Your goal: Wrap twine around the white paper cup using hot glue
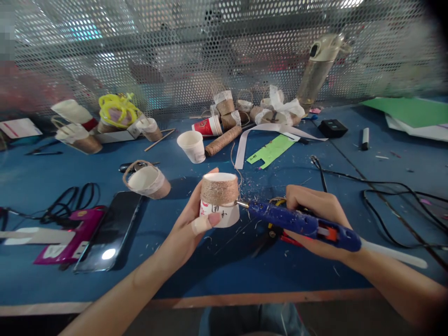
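Looking in through the head camera, I have a magenta case [89, 216] farthest left of my grips, with a dark phone [112, 228] lying against it, nearer the left hand. Past the phone, a cup with a twine handle [159, 184] sits on the blue table [217, 268], left of and beyond that hand.

My left hand [191, 219] is clamped on a paper cup [220, 190], fingers behind it and a bandaged thumb across its front. The cup is mouth-up between my two hands, its upper part wound with twine, its lower part bare white with printed marks. Straight beyond this grip are a plain white cup [192, 148] and, just beside it, a twine roll [224, 141].

Right of the cup, the metal nozzle of a blue glue gun [280, 217] is right at the twine's lower edge. My right hand [317, 205] is closed around the gun; what lies beneath it seems to be a cutting tool [275, 231], though the hand and gun hide most of it. Farther right of that grip run black cables [378, 178], with a marker [365, 137] beyond them.
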`<state>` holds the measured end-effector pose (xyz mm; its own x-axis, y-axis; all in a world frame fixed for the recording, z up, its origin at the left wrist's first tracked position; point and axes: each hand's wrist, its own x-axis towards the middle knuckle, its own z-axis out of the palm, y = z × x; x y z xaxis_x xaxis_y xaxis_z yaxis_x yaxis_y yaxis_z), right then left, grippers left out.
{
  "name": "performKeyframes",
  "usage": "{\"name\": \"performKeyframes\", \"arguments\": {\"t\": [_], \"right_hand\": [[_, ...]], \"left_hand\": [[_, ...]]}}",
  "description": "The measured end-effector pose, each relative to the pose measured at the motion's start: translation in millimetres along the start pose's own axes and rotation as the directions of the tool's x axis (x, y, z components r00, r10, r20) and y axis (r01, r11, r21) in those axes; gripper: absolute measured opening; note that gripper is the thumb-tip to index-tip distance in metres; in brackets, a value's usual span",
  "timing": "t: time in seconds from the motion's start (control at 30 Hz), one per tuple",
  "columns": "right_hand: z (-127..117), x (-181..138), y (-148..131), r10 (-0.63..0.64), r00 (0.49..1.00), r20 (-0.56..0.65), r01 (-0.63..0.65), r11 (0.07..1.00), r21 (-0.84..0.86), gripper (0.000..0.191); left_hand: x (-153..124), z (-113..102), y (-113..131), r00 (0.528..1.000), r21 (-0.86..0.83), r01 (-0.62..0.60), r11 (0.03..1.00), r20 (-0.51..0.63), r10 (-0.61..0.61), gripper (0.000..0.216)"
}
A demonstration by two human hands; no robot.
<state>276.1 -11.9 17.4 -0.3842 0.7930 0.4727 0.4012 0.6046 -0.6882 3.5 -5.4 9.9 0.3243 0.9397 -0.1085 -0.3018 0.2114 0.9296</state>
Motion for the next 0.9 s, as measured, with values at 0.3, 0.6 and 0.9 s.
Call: {"name": "performKeyframes", "arguments": {"t": [0.3, 0.6, 0.9], "right_hand": [[0, -1, -1, -0.002, 1.000, -0.011, 0.001, 1.000, -0.010, 0.030], [-1, 0, 2, 0.050, 0.999, -0.019, -0.049, 0.998, 0.051, 0.030], [9, 4, 3, 0.236, 0.953, -0.191, -0.173, 0.939, 0.297, 0.015]], "left_hand": [[2, 4, 0, 0.997, -0.026, -0.066, 0.997, -0.034, 0.065, 0.075], [1, 4, 9, 0.998, -0.042, -0.028, 0.999, -0.051, 0.026, 0.069], [-1, 6, 3, 0.999, -0.076, 0.014, 0.997, 0.046, -0.011, 0.071]]}}
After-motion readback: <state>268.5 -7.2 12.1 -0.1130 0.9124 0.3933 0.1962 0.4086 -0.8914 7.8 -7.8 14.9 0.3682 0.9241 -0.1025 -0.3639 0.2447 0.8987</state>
